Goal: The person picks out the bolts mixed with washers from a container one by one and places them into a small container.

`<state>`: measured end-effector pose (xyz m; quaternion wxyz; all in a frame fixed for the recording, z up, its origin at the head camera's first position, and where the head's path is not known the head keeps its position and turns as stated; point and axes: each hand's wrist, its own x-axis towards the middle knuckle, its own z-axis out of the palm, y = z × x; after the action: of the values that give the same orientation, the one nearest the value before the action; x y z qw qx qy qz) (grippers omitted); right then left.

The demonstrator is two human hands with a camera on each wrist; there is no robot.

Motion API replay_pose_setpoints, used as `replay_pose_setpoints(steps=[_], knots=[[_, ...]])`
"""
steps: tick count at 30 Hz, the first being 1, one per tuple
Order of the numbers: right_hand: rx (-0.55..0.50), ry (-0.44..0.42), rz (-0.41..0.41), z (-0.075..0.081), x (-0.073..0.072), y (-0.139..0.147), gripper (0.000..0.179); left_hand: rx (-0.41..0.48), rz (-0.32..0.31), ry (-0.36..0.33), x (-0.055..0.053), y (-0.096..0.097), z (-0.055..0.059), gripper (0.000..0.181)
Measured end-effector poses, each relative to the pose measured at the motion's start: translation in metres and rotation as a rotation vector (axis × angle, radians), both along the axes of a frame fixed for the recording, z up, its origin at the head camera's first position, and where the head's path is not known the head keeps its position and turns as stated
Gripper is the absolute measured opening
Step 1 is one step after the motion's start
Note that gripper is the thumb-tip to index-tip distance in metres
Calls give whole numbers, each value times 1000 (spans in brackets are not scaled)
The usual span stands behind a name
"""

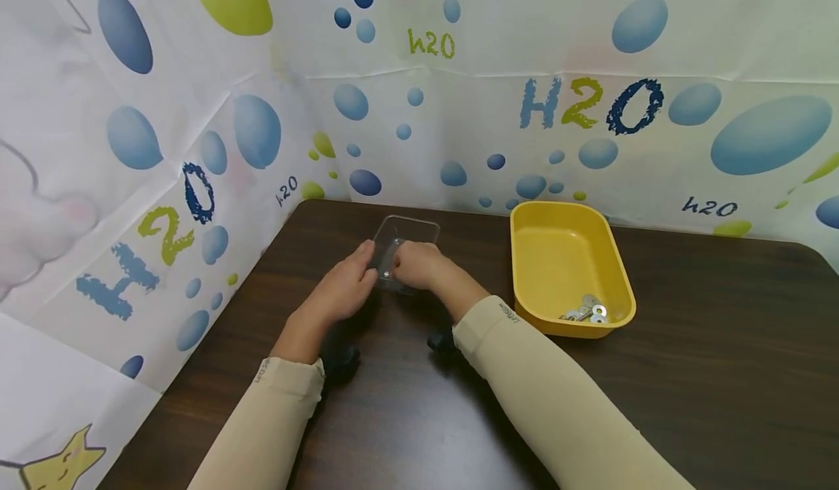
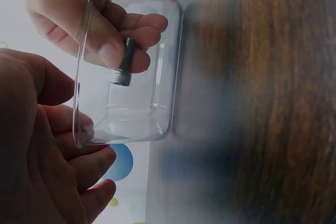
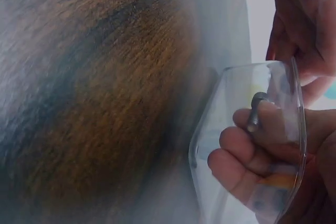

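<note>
The right hand (image 1: 416,263) is down in a clear plastic box (image 2: 134,127). Its thumb and pointer finger pinch a small dark bolt (image 2: 126,61), and its other fingers are bent. The bolt is inside the box walls, up off the bottom, with its fat round head past the fingertips.

The left hand (image 1: 341,286) is at the other side of the box. Its thumb and fingers are partly bent and seem to hold the edge there. The box is on or just over the brown table (image 1: 393,395); I can't tell if it sits flat.

Off to the right, well apart from both hands, is a yellow tub (image 1: 553,253). Flat, shiny washers (image 1: 590,301) lie in a little pile at its near end, and no hand is touching them.

I'd say the job is partway: the bolt is in the box but not let go, and the pile in the tub looks left to do. I can't tell if other bits are in the box.
</note>
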<state>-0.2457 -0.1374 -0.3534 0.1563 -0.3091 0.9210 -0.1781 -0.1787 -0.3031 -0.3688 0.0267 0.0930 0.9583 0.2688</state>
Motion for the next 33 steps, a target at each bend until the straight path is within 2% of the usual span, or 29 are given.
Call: replay_pose_setpoints(steps=[7,18,25,29,33], knots=[[35,14,-41,3,0,-1,26,-28,-15,12,1,5,5,58],[134,54,19,9,1,-1,27,-49,-13,7,0,6,7,57],[129,56,33,8,-1,1,27,-36,-3,-2,1,8,8,57],[123,55,72,7,0,3,26,-38,0,-9,1,9,6,57],[53,27,124,8,0,7,26,-43,14,-19,2,8,5,57]])
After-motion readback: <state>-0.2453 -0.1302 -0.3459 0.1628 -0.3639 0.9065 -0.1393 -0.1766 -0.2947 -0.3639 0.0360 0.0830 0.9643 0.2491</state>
